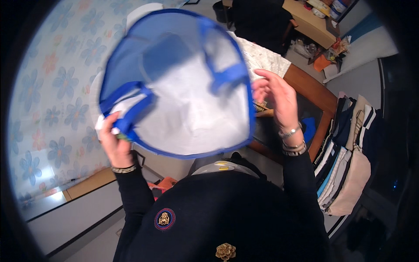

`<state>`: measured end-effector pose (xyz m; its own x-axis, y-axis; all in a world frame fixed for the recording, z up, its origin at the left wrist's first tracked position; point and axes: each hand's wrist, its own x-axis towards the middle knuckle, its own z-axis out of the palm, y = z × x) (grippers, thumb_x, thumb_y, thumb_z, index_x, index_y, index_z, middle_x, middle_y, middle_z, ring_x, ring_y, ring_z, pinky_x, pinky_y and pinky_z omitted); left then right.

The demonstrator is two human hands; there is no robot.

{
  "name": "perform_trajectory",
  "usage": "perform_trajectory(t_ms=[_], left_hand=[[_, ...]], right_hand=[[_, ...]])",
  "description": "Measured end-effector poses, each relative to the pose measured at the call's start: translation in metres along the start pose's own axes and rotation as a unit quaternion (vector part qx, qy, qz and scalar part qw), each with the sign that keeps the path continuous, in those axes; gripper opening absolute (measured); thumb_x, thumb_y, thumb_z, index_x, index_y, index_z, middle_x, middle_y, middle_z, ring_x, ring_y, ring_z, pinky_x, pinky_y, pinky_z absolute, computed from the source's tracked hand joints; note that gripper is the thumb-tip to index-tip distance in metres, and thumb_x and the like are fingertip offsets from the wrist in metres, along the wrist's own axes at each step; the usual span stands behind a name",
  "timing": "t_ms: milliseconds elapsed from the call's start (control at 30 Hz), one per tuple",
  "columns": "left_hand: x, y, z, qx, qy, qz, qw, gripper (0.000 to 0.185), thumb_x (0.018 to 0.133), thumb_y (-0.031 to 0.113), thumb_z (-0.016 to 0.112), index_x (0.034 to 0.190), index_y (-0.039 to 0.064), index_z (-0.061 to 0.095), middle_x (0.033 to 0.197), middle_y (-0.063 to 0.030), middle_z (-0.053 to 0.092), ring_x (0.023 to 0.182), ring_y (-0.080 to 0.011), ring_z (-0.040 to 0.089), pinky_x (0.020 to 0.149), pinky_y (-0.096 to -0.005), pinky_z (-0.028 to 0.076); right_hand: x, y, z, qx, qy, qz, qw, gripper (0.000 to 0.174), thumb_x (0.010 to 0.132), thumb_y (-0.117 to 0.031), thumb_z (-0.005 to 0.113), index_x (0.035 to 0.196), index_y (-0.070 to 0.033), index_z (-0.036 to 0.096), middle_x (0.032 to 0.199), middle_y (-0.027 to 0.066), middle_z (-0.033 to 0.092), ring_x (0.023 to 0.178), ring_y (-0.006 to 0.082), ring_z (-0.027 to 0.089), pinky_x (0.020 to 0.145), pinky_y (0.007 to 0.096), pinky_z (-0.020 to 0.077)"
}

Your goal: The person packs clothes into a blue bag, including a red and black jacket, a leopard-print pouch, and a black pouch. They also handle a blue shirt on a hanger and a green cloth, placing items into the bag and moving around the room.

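A large white fabric bag or basket with blue edging and blue straps (196, 114) is held up before me, its opening facing my head. My left hand (114, 140) grips its lower left rim near a looped blue strap. Beside the right rim is my right hand (275, 95), with its fingers partly spread and curled; it does not visibly hold anything. The inside shows a white lining and a shaded blue side, and the picture is slightly blurred there.
A flower-patterned cloth (59, 111) covers the surface at left. Behind the bag is a wooden-framed table (306, 80) with a pale cover. Folded clothes (347, 157) are stacked at right. A dark chair or garment (258, 23) and a desk (309, 24) stand farther back.
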<state>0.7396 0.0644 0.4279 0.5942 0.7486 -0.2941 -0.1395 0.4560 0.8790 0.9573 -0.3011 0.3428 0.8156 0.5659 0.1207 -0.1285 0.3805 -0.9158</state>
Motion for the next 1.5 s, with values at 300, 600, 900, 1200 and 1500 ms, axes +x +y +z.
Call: perform_trajectory(t_ms=[300,600,900,1200,1500], left_hand=[[-0.012,0.059,-0.110,0.005,0.201,0.138,0.970,0.025,0.080,0.003,0.060,0.104,-0.004,0.059,0.100,-0.0134,0.066,0.089,-0.0264,0.066,0.080,-0.0374,0.055],[0.056,0.036,-0.193,-0.006,0.201,0.069,0.977,0.022,0.077,0.000,0.062,0.099,-0.001,0.060,0.091,-0.0084,0.065,0.081,-0.0218,0.065,0.074,-0.0338,0.054],[0.110,0.004,-0.242,0.108,0.124,-0.020,0.986,0.031,0.074,0.000,0.060,0.105,-0.002,0.060,0.095,-0.0069,0.065,0.086,-0.0200,0.063,0.077,-0.0309,0.049],[0.160,-0.036,-0.240,0.113,0.119,-0.158,0.974,0.030,0.074,-0.001,0.057,0.103,0.000,0.059,0.092,-0.0064,0.065,0.082,-0.0195,0.063,0.076,-0.0298,0.050],[0.176,-0.048,-0.233,0.116,0.040,-0.148,0.981,0.034,0.076,0.003,0.058,0.109,-0.001,0.058,0.097,-0.0100,0.065,0.086,-0.0248,0.064,0.079,-0.0355,0.052]], right_hand=[[0.039,0.175,0.058,-0.223,0.014,0.253,0.941,0.055,0.081,-0.029,0.076,0.122,0.001,0.056,0.093,0.0070,0.066,0.082,0.0099,0.061,0.072,0.0233,0.0502],[0.095,0.241,0.129,-0.574,-0.061,0.186,0.795,0.118,0.059,-0.065,0.076,0.139,0.009,0.029,0.133,0.0296,0.046,0.123,0.0392,0.048,0.104,0.0403,0.0392],[0.138,0.295,0.133,-0.532,-0.091,0.381,0.750,0.146,0.046,-0.056,0.087,0.149,-0.001,0.000,0.137,0.0263,0.045,0.122,0.0359,0.051,0.104,0.0346,0.0395],[0.138,0.305,0.140,-0.581,-0.074,0.405,0.702,0.131,0.051,-0.049,0.087,0.149,0.001,0.014,0.129,0.0245,0.053,0.123,0.0348,0.051,0.103,0.0352,0.0401],[0.136,0.265,0.192,-0.650,-0.065,0.378,0.656,0.099,0.056,-0.050,0.082,0.135,-0.004,0.043,0.129,0.0215,0.052,0.123,0.0352,0.047,0.099,0.0460,0.0406]])
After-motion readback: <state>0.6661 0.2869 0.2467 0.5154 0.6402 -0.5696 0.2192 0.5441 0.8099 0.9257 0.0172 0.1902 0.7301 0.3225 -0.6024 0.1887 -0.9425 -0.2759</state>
